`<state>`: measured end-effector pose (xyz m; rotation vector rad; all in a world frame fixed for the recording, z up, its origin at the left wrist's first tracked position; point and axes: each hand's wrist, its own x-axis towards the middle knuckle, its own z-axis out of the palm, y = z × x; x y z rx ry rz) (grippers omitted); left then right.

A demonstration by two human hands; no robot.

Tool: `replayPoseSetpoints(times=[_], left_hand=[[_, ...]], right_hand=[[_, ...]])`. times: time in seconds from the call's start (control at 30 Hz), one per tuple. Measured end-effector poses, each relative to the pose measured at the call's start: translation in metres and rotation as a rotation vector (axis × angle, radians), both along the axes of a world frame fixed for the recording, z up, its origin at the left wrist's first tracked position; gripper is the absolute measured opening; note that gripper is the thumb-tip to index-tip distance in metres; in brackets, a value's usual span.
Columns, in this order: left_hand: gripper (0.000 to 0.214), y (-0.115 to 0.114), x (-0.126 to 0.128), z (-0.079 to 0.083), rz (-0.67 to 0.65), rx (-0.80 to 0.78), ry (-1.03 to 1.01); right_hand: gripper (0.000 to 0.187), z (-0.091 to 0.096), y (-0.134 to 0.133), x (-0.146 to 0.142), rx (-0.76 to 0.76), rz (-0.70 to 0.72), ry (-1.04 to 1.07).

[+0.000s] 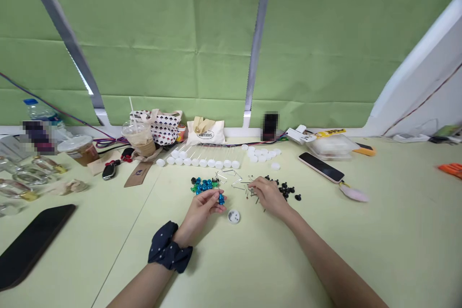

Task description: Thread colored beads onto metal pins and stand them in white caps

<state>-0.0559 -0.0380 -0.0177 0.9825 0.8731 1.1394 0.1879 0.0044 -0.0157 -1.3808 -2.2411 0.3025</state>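
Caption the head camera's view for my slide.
Left hand holds a shiny blue piece; right hand is among small metal parts.

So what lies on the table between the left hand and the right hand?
In the head view, a small round white dish with dark bits lies between them, slightly nearer the camera; slim metal pieces lie scattered by the right hand.

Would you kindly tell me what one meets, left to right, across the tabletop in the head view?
Black slab, car key, brown card, left hand holding a blue piece, small white dish, right hand, phone, pale pink charm, orange item at the right edge.
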Motion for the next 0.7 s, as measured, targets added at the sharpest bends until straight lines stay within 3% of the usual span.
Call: replayPoseSetpoints(times=[0.13,0.27,0.43,0.7], left_hand=[[0.032,-0.003,-0.005,0.006,0.018,0.008,0.018],[0.031,-0.003,-0.005,0.009,0.038,0.009,0.029],[0.033,-0.003,-0.002,0.006,0.054,0.005,0.026],[0.034,-0.001,0.001,0.000,0.067,0.006,0.025]], right_hand=[[0.025,0.002,0.007,0.012,0.027,-0.151,0.012],[0.020,0.003,0.008,0.016,0.010,-0.101,0.017],[0.015,0.001,0.005,-0.007,-0.018,-0.080,-0.001],[0.007,0.001,0.025,-0.048,-0.124,-0.121,-0.247]])
